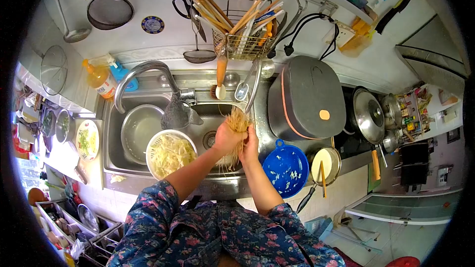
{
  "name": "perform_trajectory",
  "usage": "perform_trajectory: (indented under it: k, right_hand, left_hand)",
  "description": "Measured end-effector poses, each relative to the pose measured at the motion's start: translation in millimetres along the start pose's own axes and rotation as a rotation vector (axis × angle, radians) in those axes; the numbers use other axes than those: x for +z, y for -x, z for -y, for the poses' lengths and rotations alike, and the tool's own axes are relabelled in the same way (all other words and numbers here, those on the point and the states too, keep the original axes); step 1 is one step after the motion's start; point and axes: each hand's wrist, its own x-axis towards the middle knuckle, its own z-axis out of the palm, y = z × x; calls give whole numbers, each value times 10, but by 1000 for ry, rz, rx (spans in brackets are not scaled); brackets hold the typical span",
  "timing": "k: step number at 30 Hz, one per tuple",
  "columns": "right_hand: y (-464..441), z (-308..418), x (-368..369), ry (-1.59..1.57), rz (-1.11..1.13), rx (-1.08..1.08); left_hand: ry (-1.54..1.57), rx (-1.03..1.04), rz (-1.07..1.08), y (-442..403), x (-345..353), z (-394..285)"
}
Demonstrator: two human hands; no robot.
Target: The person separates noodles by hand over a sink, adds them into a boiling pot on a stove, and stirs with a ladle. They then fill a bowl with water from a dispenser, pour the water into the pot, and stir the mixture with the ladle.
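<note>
Over the right basin (204, 113) of the steel sink, both hands are closed around a bundle of thin tan strands (238, 119). Its kind is unclear. My left hand (229, 139) grips it from the left, and my right hand (250, 144) presses against it from the right. Loose ends stick out above the fists and hang down below them. Left of my left forearm, a white colander (153, 163) of shredded pale cabbage (170, 156) rests at the sink's front edge. A blue colander (285, 170) with a few pale scraps lies right of my right forearm.
The faucet (143, 67) arches over the left basin, which holds a steel bowl (129, 132). Right of the sink stand a dark lidded appliance (316, 99) and a pan (334, 162) with chopsticks (323, 173). A knife (80, 174) and a plate of chopped food (87, 127) lie at left.
</note>
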Motion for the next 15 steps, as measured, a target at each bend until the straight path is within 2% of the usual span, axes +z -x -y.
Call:
perform_trajectory:
  k: [1,4,5,7,10,12,13,15]
  right_hand:
    - [-32,19,22,45,-9,4]
    - [-220,-33,92,170,-50,-37]
    - [-247,-19,153,227,-79,-49]
    - [-248,18,235,285,-75,-29]
    - [-243,59,350,355,-51,-46]
    - [-249,84,391,364,-40,-35]
    - [-261,105,423,436,-79,-55]
    - [-377,91,361,336,-101,21]
  left_hand:
    - [90,-15,-4,-28,-20,-41]
    - [445,-260,62,-84,-141,-254]
    - [438,-369,33,-100,-182,-339]
    - [413,-184,110,-105,-275,-180]
    - [560,-239,145,-176,-286,-10]
    - [712,-401,137,-222,-276,-96]
    - [821,-452,49,-208,-222,-212]
    - [787,-483,8,-262,-172,-149]
